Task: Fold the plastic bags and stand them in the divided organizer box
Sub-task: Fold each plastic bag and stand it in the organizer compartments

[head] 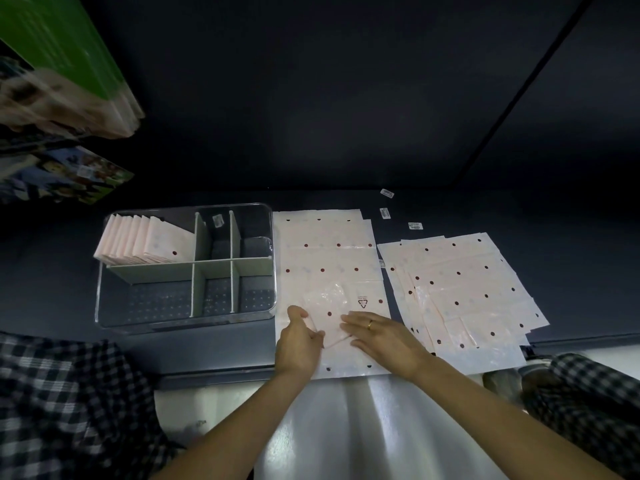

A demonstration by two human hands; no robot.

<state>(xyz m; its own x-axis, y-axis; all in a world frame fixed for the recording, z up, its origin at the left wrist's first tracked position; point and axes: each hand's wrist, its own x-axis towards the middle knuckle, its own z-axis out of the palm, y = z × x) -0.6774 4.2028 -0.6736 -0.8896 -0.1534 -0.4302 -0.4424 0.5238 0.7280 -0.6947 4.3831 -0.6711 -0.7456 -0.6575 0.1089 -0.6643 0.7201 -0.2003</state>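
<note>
Pale pink bags (332, 258) w/ dark, maybe red, dots.

Pale pink plastic bags (329, 258) with dark dots — flat, one partly folded; loose pile (464, 292) at right; folded bags (145, 245) upright in clear organizer box (270, 306) — rear-left compartment.

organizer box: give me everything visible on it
The clear plastic organizer box with rounded corners sits flat on the dark table, left of the pink bag sheets. Pale dividers split it into six compartments. Folded pink bags stand in the far-left one; a small label shows in the far-middle; the rest look empty. Neither hand touches it.
</note>
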